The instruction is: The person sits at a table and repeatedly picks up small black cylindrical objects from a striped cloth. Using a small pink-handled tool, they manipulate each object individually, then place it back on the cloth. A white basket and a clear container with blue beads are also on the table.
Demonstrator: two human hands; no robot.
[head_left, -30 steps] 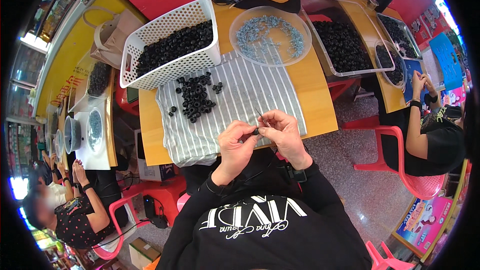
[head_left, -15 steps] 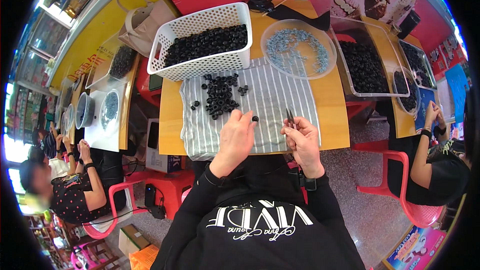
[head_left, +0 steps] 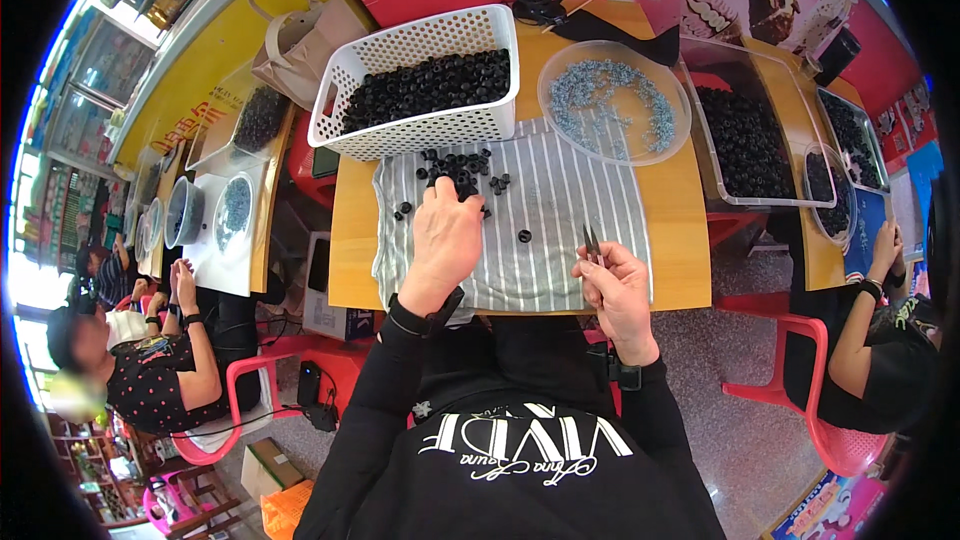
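Now | left hand (head_left: 446,238): half-curled at black pieces (head_left: 462,166) | right hand (head_left: 618,286): clasping two-tipped tool (head_left: 593,241)

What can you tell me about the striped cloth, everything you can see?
The cloth is grey with white stripes running away from the person. It looks like soft fabric, spread slightly wrinkled over the wooden table. A white basket and a clear bowl hide parts of its far edge. Black beads lie on it, mostly bunched at the left hand. Whether the right hand touches it is unclear.
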